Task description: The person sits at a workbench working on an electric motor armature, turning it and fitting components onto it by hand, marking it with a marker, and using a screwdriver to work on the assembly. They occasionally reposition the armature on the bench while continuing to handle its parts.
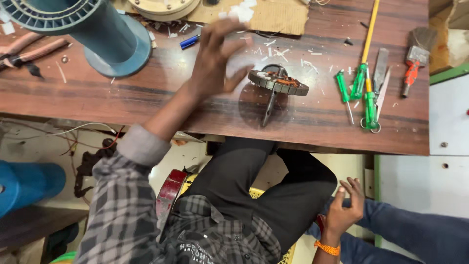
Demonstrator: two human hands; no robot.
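Observation:
My left hand is raised over the brown wooden table, blurred, fingers apart, nothing in it. Just to its right lies a small motor stator with copper windings and a dark shaft pointing toward me. White paper scraps are scattered above the hand, and a small blue pen-like piece lies to its left. My right hand hangs below the table edge beside my black-trousered knee, fingers loosely curled and apart, holding nothing. An orange band circles its wrist.
A large teal spool stands at the table's far left, with red-handled pliers beside it. Green screwdrivers, a yellow rod, scissors, a file and a brush lie at right. Cardboard is behind. Another person's blue-jeaned leg is at lower right.

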